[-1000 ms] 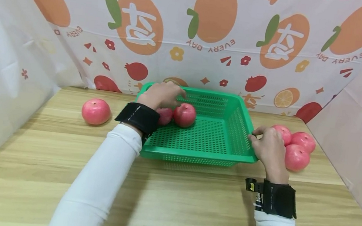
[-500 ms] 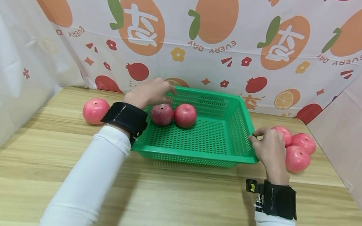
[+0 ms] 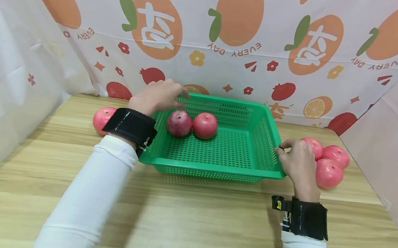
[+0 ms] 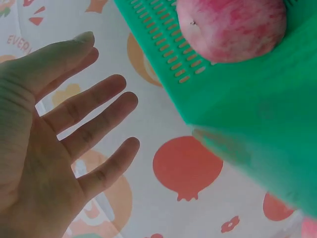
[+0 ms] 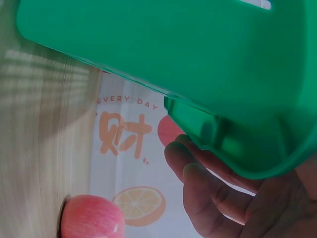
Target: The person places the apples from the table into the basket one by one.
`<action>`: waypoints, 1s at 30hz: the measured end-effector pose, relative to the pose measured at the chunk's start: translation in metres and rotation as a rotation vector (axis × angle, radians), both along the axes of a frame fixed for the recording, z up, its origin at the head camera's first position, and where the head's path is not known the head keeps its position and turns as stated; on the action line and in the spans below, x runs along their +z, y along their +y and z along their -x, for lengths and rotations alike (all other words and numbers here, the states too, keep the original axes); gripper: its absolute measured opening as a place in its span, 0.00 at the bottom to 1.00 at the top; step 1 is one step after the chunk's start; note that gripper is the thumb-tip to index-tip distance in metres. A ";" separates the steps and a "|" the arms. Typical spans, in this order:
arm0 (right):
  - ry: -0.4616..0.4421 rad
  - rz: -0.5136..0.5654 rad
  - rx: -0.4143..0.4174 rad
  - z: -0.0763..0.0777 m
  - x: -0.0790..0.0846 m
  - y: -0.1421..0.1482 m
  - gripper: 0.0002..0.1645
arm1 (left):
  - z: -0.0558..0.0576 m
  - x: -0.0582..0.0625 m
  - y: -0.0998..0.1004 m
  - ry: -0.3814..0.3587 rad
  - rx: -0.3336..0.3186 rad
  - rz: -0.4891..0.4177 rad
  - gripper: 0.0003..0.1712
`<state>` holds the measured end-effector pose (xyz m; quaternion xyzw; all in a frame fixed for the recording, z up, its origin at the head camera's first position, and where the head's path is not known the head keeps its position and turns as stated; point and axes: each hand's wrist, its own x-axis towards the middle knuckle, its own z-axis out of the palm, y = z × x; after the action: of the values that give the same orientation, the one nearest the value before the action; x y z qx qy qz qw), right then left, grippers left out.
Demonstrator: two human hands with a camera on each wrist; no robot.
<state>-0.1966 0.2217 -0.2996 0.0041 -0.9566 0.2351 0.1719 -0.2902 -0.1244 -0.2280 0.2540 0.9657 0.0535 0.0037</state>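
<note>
A green plastic basket [image 3: 212,167] with slotted walls stands on the wooden table. Inside, toward its left, a dark red apple [image 3: 179,123] and a pinker apple [image 3: 205,125] sit side by side. My left hand [image 3: 159,96] hovers at the basket's back left rim, holding nothing; its fingers show spread and apart from the basket in the left wrist view. At the right rim my right hand [image 3: 299,162] grips the edge with fingers bent under it, as the fingers [image 5: 198,183] in the right wrist view show.
Several pink apples [image 3: 329,174] are clustered just right of my right hand. Another apple [image 3: 102,119] lies at the left, partly hidden behind the left wrist strap. A fruit-printed cloth [image 3: 227,70] hangs behind the table [image 3: 202,222].
My left hand has drawn back leftward from over the apples to the rim, uncovering the dark red apple. The right hand has stayed on the basket's edge.
</note>
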 end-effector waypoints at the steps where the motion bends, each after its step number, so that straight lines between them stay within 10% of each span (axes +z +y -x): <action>1: -0.001 -0.001 0.000 0.000 0.000 0.000 0.13 | -0.001 0.000 -0.001 0.002 -0.001 -0.002 0.20; 30: 0.039 -0.007 0.016 -0.001 0.000 -0.002 0.12 | -0.006 -0.015 -0.046 0.026 0.028 0.020 0.17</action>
<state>-0.1956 0.2200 -0.2996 0.0169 -0.9538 0.2331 0.1886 -0.2844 -0.1700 -0.2432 0.2409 0.9697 0.0406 -0.0068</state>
